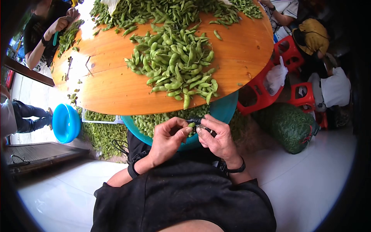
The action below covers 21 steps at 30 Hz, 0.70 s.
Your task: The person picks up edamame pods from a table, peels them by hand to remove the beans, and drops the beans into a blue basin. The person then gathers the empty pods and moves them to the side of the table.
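Observation:
Between the thumb and fingers of my left hand (170, 140) is a small green pod (191, 125). My right hand (219, 139) is closed against it from the other side, with a small dark object (212, 132) at its fingers; its shape is hard to make out. Both hands are above a blue basin (223, 110) that holds shelled green beans (146, 124). Just beyond the hands, a pile of green pods (174, 62) lies on the round wooden table (108, 91), reaching its near edge.
A larger heap of pods (154, 11) covers the table's far side. A co-worker's hands (60, 25) are at the far left. Left stands another blue basin (66, 123); empty pods (104, 137) lie on the floor. Red stools (259, 92) and a full green net bag (288, 127) are right.

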Each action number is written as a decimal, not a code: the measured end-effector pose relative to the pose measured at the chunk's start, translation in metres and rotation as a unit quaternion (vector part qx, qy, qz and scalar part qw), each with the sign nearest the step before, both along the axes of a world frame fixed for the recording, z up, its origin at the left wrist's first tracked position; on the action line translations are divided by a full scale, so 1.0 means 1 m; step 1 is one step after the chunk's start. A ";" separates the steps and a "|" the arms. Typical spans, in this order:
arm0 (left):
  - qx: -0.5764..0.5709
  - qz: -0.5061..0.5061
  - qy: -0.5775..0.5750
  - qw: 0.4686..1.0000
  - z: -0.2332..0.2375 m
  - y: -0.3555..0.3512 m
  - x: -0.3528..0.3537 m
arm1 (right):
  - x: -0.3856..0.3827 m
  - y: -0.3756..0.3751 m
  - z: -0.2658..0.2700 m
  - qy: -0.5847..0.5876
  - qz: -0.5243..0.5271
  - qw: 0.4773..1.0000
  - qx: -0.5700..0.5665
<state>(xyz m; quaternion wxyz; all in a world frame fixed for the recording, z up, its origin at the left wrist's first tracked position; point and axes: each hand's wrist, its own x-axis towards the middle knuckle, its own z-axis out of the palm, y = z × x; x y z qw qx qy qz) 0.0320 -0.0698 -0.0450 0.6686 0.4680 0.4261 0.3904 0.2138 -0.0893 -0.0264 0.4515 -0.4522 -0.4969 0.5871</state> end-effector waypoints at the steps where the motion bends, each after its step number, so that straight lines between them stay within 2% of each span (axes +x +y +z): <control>1: -0.001 0.000 0.000 1.000 -0.002 0.002 -0.001 | 0.001 0.001 -0.001 -0.014 0.003 1.000 0.017; 2: -0.129 -0.041 -0.134 0.982 -0.006 0.006 -0.003 | 0.003 0.002 -0.002 -0.014 0.003 1.000 0.016; 3: -0.252 -0.080 -0.263 0.928 -0.011 0.007 -0.004 | 0.005 0.003 -0.004 0.046 0.015 0.999 -0.024; 4: -0.253 -0.080 -0.263 0.928 -0.017 0.008 -0.004 | 0.006 0.003 -0.006 0.106 0.026 0.992 -0.065; 7: -0.282 -0.108 -0.326 0.896 -0.022 0.007 -0.003 | 0.006 0.003 -0.002 0.121 0.016 0.990 -0.077; 8: -0.275 -0.099 -0.280 0.914 -0.018 0.009 -0.004 | 0.004 0.003 -0.004 0.122 0.016 0.989 -0.077; 10: -0.266 -0.091 -0.234 0.931 -0.014 0.009 -0.003 | 0.000 0.003 -0.011 -0.102 -0.022 0.993 0.045; 11: -0.055 -0.063 -0.015 0.996 -0.013 0.009 -0.002 | -0.002 0.003 -0.012 -0.103 -0.023 0.993 0.045; 12: 0.161 -0.029 0.206 0.965 -0.012 0.008 -0.001 | -0.003 0.003 -0.012 -0.197 -0.037 0.972 0.124; 13: 0.158 -0.024 0.273 0.949 -0.004 0.008 -0.003 | -0.005 0.003 -0.013 -0.289 -0.050 0.935 0.200; 16: 0.163 -0.037 0.216 0.962 -0.018 0.006 -0.002 | -0.014 -0.001 -0.014 -0.337 -0.062 0.906 0.249; 17: 0.110 -0.057 0.171 0.977 -0.017 0.003 0.000 | -0.016 -0.002 -0.014 -0.338 -0.062 0.905 0.249; 18: 0.110 -0.057 0.169 0.978 -0.017 0.004 0.000 | -0.018 -0.003 -0.014 -0.337 -0.063 0.906 0.250; 20: -0.005 -0.099 0.063 0.993 -0.017 0.007 -0.003 | -0.021 -0.005 -0.013 -0.335 -0.064 0.906 0.250; 21: -0.018 -0.121 0.080 0.989 -0.013 0.009 -0.005 | -0.022 -0.004 -0.013 -0.332 -0.065 0.907 0.251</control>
